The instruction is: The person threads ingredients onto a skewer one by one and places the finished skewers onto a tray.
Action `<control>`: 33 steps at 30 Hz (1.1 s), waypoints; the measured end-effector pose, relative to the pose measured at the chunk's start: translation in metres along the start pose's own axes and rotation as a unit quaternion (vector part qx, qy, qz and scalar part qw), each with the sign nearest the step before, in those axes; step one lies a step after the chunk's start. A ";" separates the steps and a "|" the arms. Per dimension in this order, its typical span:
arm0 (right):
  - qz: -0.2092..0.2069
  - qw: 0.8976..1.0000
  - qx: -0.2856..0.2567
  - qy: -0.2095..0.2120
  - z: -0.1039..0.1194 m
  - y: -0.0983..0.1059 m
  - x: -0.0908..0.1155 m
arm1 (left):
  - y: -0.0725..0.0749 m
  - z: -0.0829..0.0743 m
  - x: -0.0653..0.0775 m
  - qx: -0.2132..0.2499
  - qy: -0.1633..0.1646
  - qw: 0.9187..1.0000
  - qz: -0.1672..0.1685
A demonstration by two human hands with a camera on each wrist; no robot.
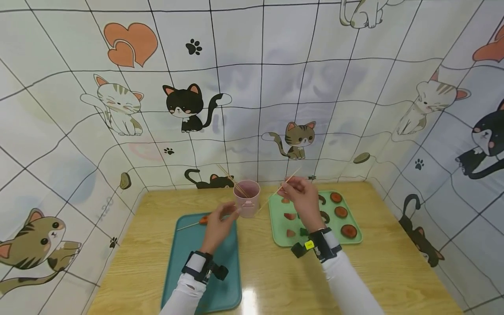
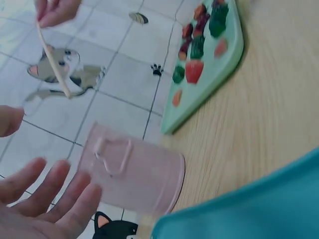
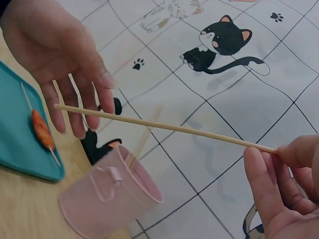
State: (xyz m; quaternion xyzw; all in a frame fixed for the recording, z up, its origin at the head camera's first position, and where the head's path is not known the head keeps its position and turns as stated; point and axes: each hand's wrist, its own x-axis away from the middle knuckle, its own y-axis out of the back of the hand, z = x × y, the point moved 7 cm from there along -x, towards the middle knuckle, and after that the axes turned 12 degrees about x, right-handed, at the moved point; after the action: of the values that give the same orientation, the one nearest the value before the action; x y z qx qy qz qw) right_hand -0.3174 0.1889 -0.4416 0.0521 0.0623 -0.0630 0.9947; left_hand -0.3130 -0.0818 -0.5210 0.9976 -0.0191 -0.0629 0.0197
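My right hand (image 1: 302, 199) pinches one end of a thin wooden skewer (image 3: 164, 127) between thumb and fingers. The skewer slants across in front of the pink cup (image 1: 250, 209), its free end pointing toward my left hand (image 1: 218, 225). That left hand hovers over the teal tray with fingers loosely extended and holds nothing; in the right wrist view the skewer's tip overlaps its fingers, and I cannot tell if they touch. More skewers (image 1: 229, 176) lean in the cup. On the teal tray (image 1: 232, 280) lies a skewer carrying an orange-red piece (image 3: 42, 130), partly hidden by my left hand in the head view.
A green tray (image 1: 278, 238) at the right holds rows of food-like pieces: brown-red round slices (image 1: 341, 212), curved dark pieces, green chunks and red wedges (image 1: 290, 216). Both trays and the cup stand on a wooden table (image 1: 267, 280). A cat-printed cloth (image 1: 240, 96) surrounds the table's back and sides.
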 end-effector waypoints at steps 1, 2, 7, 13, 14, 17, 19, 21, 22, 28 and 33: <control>0.003 1.000 -0.001 -0.008 -0.004 0.000 0.004 | -0.003 -0.001 0.005 -0.006 0.000 1.000 0.006; 0.004 1.000 -0.004 -0.015 -0.007 -0.001 0.008 | -0.006 -0.003 0.010 -0.007 -0.001 1.000 0.017; 0.008 0.998 -0.029 -0.046 -0.022 -0.007 0.030 | -0.024 -0.010 0.034 0.007 0.001 0.995 0.096; 0.017 0.996 -0.066 -0.063 -0.039 -0.023 0.057 | -0.038 -0.010 0.060 0.025 0.026 0.979 0.199; 0.019 0.996 -0.067 -0.063 -0.042 -0.025 0.061 | -0.040 -0.009 0.064 0.026 0.032 0.977 0.210; 0.030 0.995 -0.076 -0.055 -0.048 -0.032 0.068 | -0.043 -0.006 0.071 0.023 0.048 0.972 0.228; 0.035 0.995 -0.073 -0.052 -0.052 -0.035 0.072 | -0.044 -0.004 0.075 0.011 0.047 0.972 0.232; 0.037 0.995 -0.076 -0.051 -0.055 -0.036 0.074 | -0.044 -0.004 0.078 -0.001 0.038 0.972 0.232; 0.036 0.995 -0.076 -0.052 -0.056 -0.037 0.075 | -0.044 -0.004 0.079 -0.007 0.034 0.973 0.230; 0.022 0.994 -0.090 -0.065 -0.064 -0.037 0.079 | -0.042 -0.005 0.085 -0.017 0.037 0.977 0.210; 0.022 0.992 -0.097 -0.071 -0.068 -0.039 0.081 | -0.040 -0.003 0.087 -0.025 0.048 0.979 0.196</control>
State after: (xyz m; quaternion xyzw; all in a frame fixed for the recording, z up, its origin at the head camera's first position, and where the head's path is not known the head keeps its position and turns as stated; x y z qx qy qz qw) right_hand -0.2513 0.1482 -0.5226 -0.0481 -0.0040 -0.0381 0.9981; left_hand -0.2245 -0.0457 -0.5302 0.9756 -0.2114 -0.0099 0.0576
